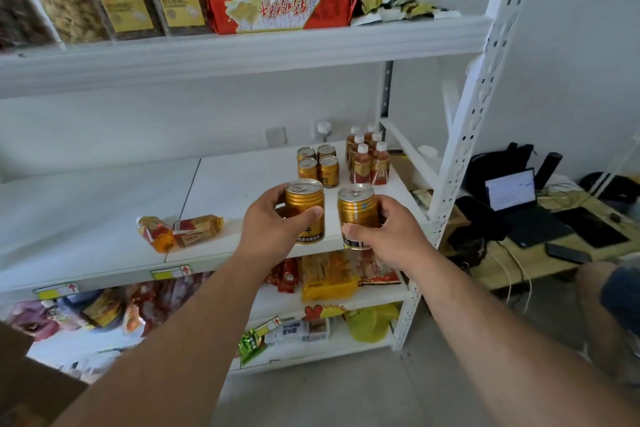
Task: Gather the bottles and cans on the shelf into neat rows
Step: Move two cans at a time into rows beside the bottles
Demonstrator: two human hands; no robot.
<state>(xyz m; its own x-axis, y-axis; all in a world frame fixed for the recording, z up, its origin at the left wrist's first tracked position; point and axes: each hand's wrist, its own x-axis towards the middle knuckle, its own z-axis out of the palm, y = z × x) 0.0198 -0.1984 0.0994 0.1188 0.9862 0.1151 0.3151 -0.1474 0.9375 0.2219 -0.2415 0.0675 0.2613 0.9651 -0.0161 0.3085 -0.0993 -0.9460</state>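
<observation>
My left hand (273, 222) grips one gold can (304, 204) upright above the front of the white middle shelf (104, 204). My right hand (384, 232) holds a second gold can (356, 208) upright just to its right. Behind them several gold cans (318, 163) stand in a tight block, and beside those several orange bottles with white caps (369, 156) stand in rows at the shelf's back right. One orange bottle (156, 232) lies on its side near the front left, with a second bottle (199, 228) lying next to it.
The upper shelf (242, 48) carries jars and red packets low overhead. Snack bags fill the lower shelves. A white perforated upright (464, 135) bounds the right side. Beyond it a low table holds a laptop (519, 198), cables and a phone.
</observation>
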